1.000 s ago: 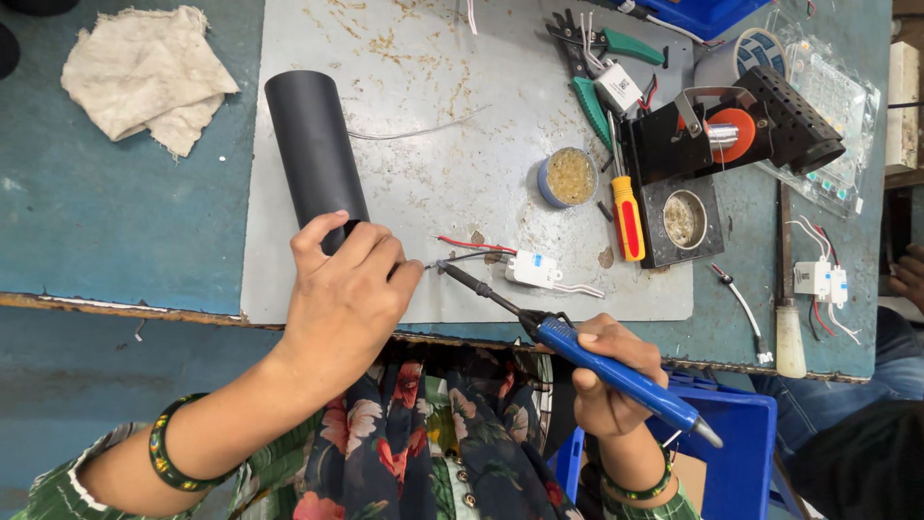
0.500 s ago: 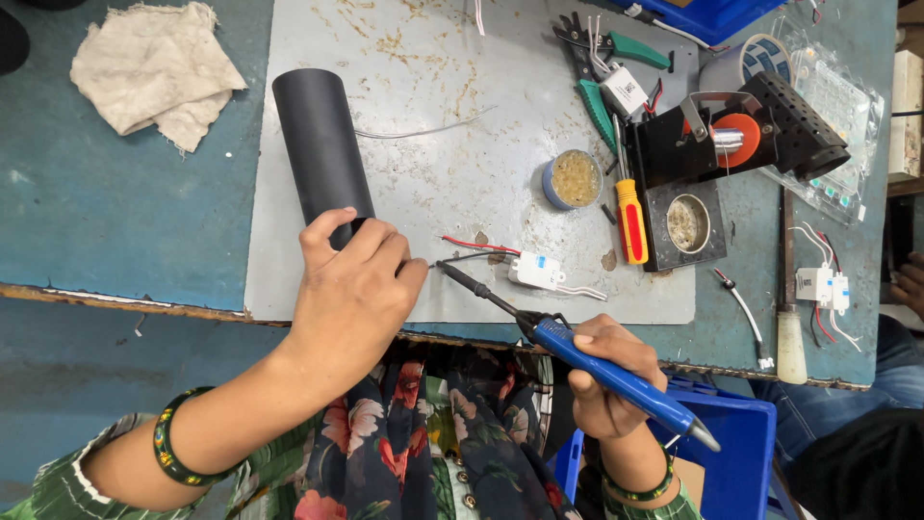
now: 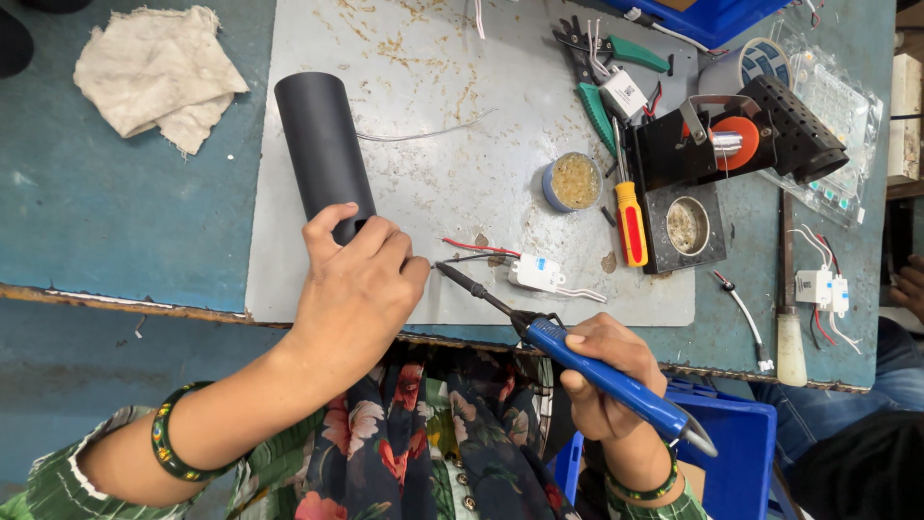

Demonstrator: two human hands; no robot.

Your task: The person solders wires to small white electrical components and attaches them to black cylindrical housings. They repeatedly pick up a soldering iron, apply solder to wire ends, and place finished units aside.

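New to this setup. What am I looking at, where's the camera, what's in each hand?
No machine here: a person works with two bare hands, filmed by a camera on their head looking down at a bench.

The left hand rests on the near end of a black tube lying on a grey mat. The right hand has its grip on a blue soldering iron, tip pointing towards thin wires leading from a small white module.

Also on the bench: a tin of paste, a screwdriver, pliers, an iron stand and a rag.
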